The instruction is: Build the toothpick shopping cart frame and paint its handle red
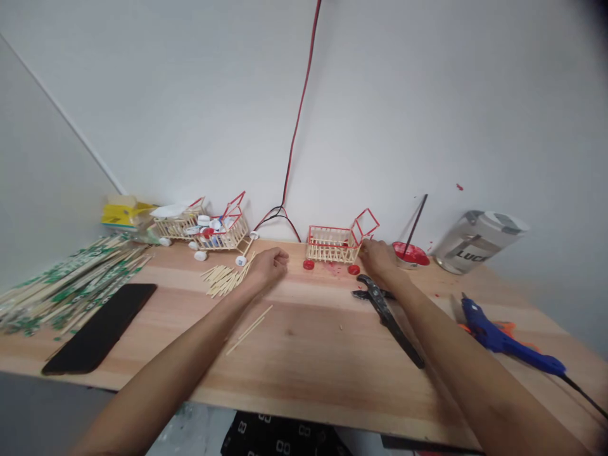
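Observation:
A miniature shopping cart [334, 252] built of thin wooden sticks stands near the wall, with a red-painted rim, a raised red frame and red bottle-cap wheels. My right hand [380, 258] is at its right end, fingers bent against the stick side below the frame; the fingertips are partly hidden. To the left of the cart, my left hand [270, 266] hovers low over the table, fingers loosely curled, nothing visible in them. Beside its wrist lies a pile of short wooden sticks [223, 280]. Two loose sticks [249, 329] lie nearer the front edge.
Two more carts [223, 237] with white wheels stand at back left. Wrapped chopsticks [80, 275] and a black phone [102, 329] lie left. Pliers [387, 313], a red paint dish [412, 254], a tin [477, 244] and a blue glue gun [503, 342] are right.

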A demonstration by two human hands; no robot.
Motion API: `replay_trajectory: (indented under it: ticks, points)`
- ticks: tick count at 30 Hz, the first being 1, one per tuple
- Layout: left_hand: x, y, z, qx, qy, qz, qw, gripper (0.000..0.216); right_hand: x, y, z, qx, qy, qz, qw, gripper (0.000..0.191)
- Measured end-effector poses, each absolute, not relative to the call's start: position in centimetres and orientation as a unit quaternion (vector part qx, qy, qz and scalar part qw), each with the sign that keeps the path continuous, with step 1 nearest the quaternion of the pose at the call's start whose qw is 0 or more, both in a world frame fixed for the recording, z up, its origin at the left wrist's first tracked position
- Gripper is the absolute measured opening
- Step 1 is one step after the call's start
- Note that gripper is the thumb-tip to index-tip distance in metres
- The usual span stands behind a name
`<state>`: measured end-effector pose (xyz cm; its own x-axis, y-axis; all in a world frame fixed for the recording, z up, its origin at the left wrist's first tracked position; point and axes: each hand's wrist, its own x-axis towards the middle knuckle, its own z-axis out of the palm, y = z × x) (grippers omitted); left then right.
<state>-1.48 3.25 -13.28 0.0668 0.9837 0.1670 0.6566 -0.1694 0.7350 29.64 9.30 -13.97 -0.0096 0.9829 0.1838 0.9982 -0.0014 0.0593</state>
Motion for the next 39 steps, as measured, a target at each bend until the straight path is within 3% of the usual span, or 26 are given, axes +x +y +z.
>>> replay_trajectory:
  ticks: [21,25,34,39]
  points:
    - [-3.3,1.9,-16.3,0.652,0.535,0.406,0.353,0.02,30.2,10.7,-13.8,-0.717,-0.696,-0.042,0.011,0.032]
    - [-3.4,1.8,-15.8,0.658,0.534,0.403,0.347,0.02,31.3,11.0,-12.9,-0.715,-0.698,-0.023,-0.017,0.027]
    - [-3.7,1.9,-15.9,0.661,0.54,0.397,0.337,0.021,30.8,10.1,-13.6,-0.712,-0.699,-0.039,-0.057,0.036]
    - [-3.5,1.4,-15.3,0.666,0.549,0.382,0.331,0.02,31.0,8.2,-14.1,-0.698,-0.713,-0.039,-0.055,0.026]
